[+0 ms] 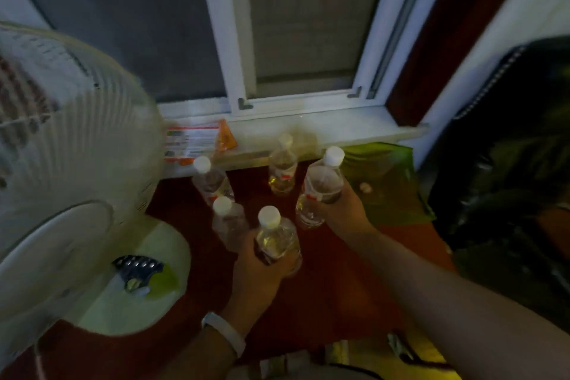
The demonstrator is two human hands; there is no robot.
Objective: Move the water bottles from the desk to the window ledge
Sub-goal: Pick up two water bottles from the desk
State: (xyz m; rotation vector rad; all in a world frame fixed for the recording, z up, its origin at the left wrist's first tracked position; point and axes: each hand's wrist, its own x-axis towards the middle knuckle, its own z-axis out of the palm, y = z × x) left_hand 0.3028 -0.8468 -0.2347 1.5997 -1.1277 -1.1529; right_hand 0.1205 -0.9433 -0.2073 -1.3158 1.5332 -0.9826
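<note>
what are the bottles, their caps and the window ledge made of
The bottles look like clear, glossy plastic: the red desk shows through their walls. The caps look like opaque white plastic, matte. The window ledge is pale and smooth, maybe stone or painted board; blur leaves it open.

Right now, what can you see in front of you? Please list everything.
Water bottles: five, clear with white caps, three standing, two held.
Desk: one, dark red, under the bottles.
Window ledge: one, pale, behind the bottles.
Fan: one, white, left.
Packets: a few, white and orange, ledge's left end.
Green plastic thing: one, maybe a bag, right of the bottles.
Black bag: one, far right.
Wristband: one, white, left wrist.
Left grip: bare hand, holds the nearest bottle.
Right grip: bare hand, holds the rightmost bottle.
</note>
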